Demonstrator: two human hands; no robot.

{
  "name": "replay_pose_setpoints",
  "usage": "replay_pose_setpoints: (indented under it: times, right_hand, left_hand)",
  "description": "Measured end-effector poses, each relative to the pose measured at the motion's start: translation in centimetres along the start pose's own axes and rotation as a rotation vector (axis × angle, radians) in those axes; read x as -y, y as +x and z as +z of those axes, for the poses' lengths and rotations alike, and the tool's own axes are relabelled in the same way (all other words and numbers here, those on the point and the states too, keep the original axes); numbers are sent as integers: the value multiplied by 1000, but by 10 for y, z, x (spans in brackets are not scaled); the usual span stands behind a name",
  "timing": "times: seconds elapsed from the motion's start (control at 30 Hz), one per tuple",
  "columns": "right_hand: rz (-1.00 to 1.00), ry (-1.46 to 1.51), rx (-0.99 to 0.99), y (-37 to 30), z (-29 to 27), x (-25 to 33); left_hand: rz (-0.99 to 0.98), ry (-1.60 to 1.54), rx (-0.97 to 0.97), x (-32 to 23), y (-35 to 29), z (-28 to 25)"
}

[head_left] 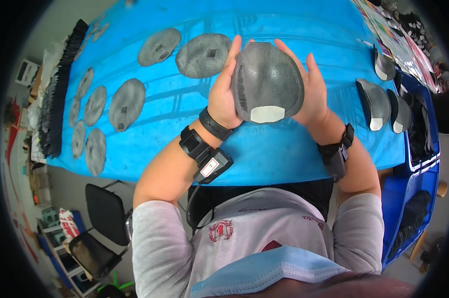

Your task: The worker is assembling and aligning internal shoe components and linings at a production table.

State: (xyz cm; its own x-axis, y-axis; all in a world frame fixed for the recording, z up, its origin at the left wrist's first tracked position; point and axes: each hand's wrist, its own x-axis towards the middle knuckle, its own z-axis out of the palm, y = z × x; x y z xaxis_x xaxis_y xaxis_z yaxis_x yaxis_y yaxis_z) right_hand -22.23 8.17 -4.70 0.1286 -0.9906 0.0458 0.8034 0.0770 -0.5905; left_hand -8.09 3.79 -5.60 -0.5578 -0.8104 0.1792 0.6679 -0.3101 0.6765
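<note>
Grey curved pad (267, 82) with a white patch at its near edge, raised above the blue table (284, 154) and cupped from both sides, left hand (223, 97) and right hand (311, 89) pressing its edges, apparently to bend or shape it. Flat grey pieces (127, 103) spread to the left and far left; finished curved ones (375, 103) stacked upright at right.

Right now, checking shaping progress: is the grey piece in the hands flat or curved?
Curved. The grey piece bulges into a dome between the left hand and right hand; the flat pieces lie spread on the blue table.
</note>
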Motion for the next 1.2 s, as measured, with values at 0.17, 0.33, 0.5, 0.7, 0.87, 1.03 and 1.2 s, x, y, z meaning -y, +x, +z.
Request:
replay_pose_setpoints:
  times: [0.17, 0.33, 0.5, 0.7, 0.87, 1.03, 1.2]
  right_hand:
    - [-46, -131, 13, -1, -5, 0]
    - [-84, -141, 35, -6, 5, -3]
    - [-47, -136, 82, -9, 5, -3]
    - [-61, -151, 64, -14, 9, -8]
    - [-81, -191, 84, -18, 9, -10]
    - [-86, -249, 99, -21, 13, -9]
    - [-94, -262, 97, -17, 10, -9]
  left_hand:
    - [-23, 20, 71, 7, -3, -4]
    - [13, 33, 64, 7, -11, 5]
    - [56, 135, 26, 8, -19, 13]
    - [126, 230, -5, 10, -26, 17]
    - [133, 279, 19, 10, -30, 17]
    - [105, 310, 33, 9, -30, 16]
    - [109, 365, 35, 12, -27, 11]
